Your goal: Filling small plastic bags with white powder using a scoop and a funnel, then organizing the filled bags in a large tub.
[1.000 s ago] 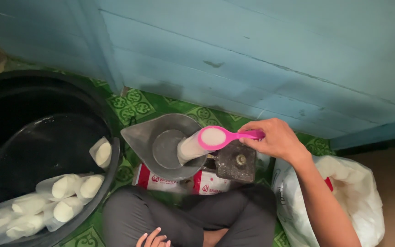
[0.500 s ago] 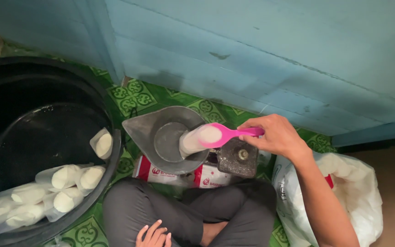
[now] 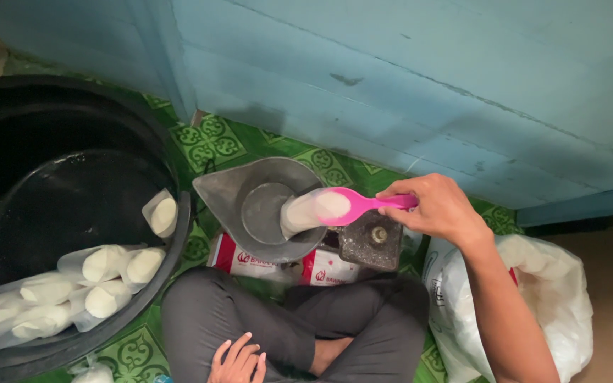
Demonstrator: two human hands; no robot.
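Right hand (image 3: 440, 211) pinches pink scoop (image 3: 349, 206) by its handle, over grey scale pan (image 3: 264, 206). Scoop tips white powder onto a small bag in the pan. Scoop looks light and stiff; the handle end suits gripping. Left hand (image 3: 237, 360) rests loosely spread on lap, empty.

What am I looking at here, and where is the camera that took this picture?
The camera sits on a person's head and looks down, so you see their own crossed legs and two bare hands. The right hand holds a pink scoop heaped with white powder, over a small clear bag standing in the grey metal pan of a weighing scale. The left hand rests empty on the lap. To the left a big black tub holds filled bags of white powder. To the right lies a large white sack. All of it sits on a green patterned mat by a blue wooden wall.
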